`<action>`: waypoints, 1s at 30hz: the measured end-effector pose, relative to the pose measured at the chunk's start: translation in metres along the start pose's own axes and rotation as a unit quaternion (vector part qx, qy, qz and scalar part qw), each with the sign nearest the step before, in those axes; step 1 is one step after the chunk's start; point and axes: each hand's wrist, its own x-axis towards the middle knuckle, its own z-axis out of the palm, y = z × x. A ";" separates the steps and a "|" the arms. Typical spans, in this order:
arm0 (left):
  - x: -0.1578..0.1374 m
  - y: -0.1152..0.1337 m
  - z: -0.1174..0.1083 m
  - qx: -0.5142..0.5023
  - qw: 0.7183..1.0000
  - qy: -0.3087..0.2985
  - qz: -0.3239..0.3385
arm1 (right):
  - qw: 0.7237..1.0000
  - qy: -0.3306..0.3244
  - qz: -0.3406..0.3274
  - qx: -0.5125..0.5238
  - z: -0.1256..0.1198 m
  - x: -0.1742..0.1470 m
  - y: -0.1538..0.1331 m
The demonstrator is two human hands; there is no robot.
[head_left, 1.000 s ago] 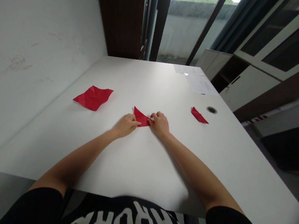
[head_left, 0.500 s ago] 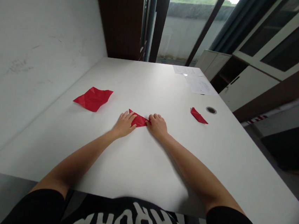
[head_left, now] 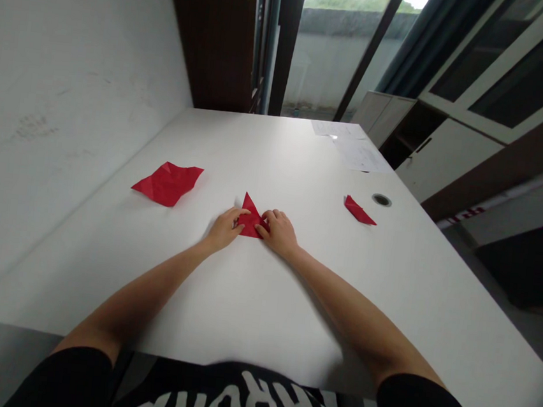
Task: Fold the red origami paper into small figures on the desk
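Note:
A folded piece of red paper (head_left: 250, 223), roughly triangular with one point aimed away from me, lies on the white table between my hands. My left hand (head_left: 225, 228) grips its left edge between thumb and fingers. On the opposite side, my right hand (head_left: 280, 231) pinches the right corner, the thumb resting on top of the paper. The fingers cover both side edges in part.
To the left lies a creased, mostly unfolded red sheet (head_left: 168, 184). A small folded red paper piece (head_left: 360, 211) sits at the right, near a round cable hole (head_left: 382, 200). White printed sheets (head_left: 360, 154) lie at the table's far right. A wall borders the left side.
The red paper between my hands has turned, its point swinging from the upper left to straight away from me. My left fingers have gone from lying flat on it to gripping its edge.

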 end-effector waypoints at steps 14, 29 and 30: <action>-0.001 0.007 0.011 -0.324 0.941 0.017 -0.094 | 0.924 0.043 0.055 0.377 -0.009 0.001 -0.010; -0.012 0.025 0.000 -0.266 0.949 -0.107 -0.127 | 0.874 0.121 0.081 0.463 -0.026 0.007 -0.024; -0.012 0.025 0.000 -0.300 0.939 -0.097 -0.137 | 0.870 0.127 0.082 0.470 -0.025 0.007 -0.023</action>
